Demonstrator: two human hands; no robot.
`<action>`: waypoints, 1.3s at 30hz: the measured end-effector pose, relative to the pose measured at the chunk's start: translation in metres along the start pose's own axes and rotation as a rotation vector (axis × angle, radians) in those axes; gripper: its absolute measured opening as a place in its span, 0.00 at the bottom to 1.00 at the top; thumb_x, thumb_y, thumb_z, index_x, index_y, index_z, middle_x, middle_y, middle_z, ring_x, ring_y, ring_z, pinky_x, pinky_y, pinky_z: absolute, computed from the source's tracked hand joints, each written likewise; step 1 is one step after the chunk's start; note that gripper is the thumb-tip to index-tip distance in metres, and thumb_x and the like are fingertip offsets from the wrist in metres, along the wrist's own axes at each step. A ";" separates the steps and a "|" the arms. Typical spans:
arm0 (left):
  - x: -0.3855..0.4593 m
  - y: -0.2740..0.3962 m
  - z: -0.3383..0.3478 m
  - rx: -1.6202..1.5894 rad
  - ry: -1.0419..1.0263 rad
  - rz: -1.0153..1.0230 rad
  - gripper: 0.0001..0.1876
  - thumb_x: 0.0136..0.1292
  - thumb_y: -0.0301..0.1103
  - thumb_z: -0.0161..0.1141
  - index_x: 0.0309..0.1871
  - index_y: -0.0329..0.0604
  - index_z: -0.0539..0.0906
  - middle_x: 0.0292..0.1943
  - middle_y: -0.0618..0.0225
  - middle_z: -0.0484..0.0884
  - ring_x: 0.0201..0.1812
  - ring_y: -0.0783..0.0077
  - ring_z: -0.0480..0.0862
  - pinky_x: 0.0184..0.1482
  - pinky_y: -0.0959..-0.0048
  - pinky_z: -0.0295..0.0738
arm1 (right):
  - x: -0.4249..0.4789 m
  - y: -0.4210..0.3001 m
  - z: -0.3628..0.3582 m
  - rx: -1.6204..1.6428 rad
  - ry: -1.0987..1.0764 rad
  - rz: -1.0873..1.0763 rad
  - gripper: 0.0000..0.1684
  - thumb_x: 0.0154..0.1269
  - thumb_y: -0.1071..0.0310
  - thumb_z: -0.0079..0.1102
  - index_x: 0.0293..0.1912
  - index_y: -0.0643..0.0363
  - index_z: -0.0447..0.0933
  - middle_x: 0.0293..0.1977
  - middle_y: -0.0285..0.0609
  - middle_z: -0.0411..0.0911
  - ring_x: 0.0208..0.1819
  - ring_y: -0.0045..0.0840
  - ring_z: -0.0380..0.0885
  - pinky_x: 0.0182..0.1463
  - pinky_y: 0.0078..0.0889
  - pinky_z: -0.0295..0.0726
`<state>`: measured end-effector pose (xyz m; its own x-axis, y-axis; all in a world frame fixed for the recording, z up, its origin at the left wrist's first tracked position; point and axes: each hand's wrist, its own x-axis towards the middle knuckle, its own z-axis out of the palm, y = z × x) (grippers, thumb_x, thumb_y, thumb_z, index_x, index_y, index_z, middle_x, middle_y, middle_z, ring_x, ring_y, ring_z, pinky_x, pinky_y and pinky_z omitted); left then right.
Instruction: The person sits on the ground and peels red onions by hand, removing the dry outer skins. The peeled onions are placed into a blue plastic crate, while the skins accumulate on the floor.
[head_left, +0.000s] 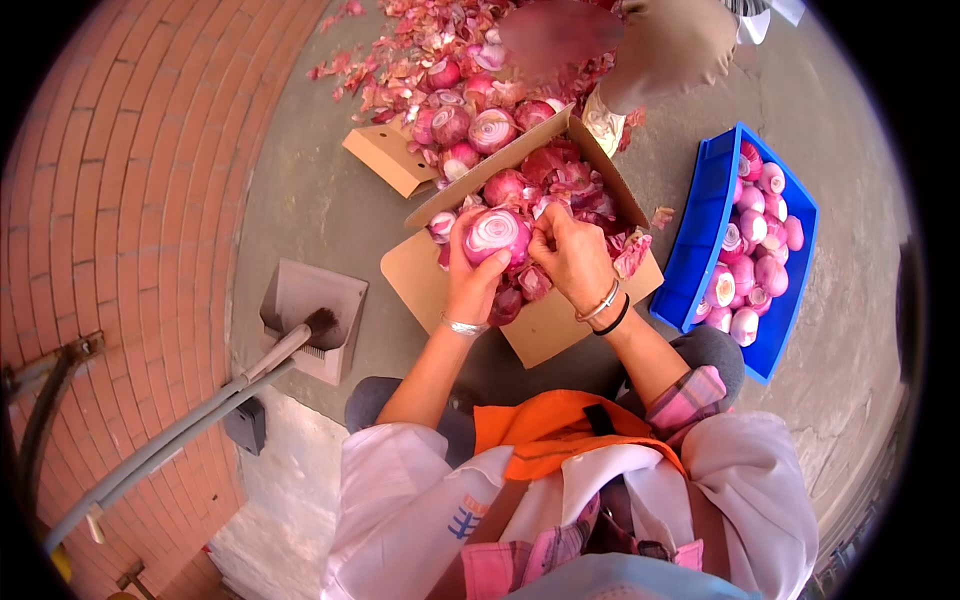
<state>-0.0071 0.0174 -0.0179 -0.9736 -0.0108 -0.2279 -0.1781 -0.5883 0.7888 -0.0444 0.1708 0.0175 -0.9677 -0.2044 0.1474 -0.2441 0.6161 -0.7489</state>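
Observation:
My left hand (474, 283) grips a partly peeled red onion (496, 234) from its left side, thumb along the lower edge. Pale rings show on its cut top. At the onion's right side is my right hand (576, 259), its fingers curled together; whether they pinch a scrap of skin is hidden. Both hands are over an open cardboard box (544, 330) with its near flaps folded out. Inside the box lie loose skins and unpeeled red onions (504, 187).
A blue plastic crate (686, 232) of peeled onions (771, 275) stands at right. Beyond the box lies a heap of onions and skins (450, 124), beside another person's leg (660, 56). At left are a dustpan (309, 300), a broom (277, 356) and a brick wall (150, 187).

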 end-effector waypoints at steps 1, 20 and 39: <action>-0.001 0.002 0.001 -0.077 -0.026 -0.036 0.37 0.55 0.30 0.66 0.67 0.44 0.61 0.62 0.62 0.68 0.63 0.64 0.70 0.66 0.60 0.67 | 0.002 0.002 -0.002 0.013 0.015 0.008 0.08 0.55 0.72 0.61 0.33 0.62 0.71 0.21 0.51 0.78 0.25 0.45 0.80 0.29 0.44 0.78; 0.004 0.005 -0.029 -0.602 -0.126 -0.325 0.42 0.61 0.61 0.59 0.69 0.39 0.62 0.63 0.45 0.70 0.54 0.54 0.79 0.59 0.58 0.75 | 0.014 0.008 -0.017 -0.068 0.074 0.054 0.08 0.59 0.68 0.64 0.35 0.60 0.76 0.29 0.48 0.79 0.29 0.43 0.79 0.32 0.39 0.76; 0.002 -0.003 -0.010 -0.200 -0.054 -0.220 0.31 0.68 0.53 0.53 0.68 0.43 0.66 0.64 0.62 0.72 0.63 0.63 0.74 0.66 0.60 0.68 | 0.005 -0.014 -0.014 0.190 -0.181 -0.002 0.25 0.51 0.66 0.65 0.48 0.71 0.77 0.33 0.54 0.80 0.27 0.36 0.82 0.33 0.34 0.81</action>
<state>-0.0065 0.0112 -0.0267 -0.9218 0.1744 -0.3463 -0.3594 -0.7195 0.5942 -0.0465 0.1718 0.0376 -0.9361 -0.3489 0.0436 -0.2134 0.4651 -0.8591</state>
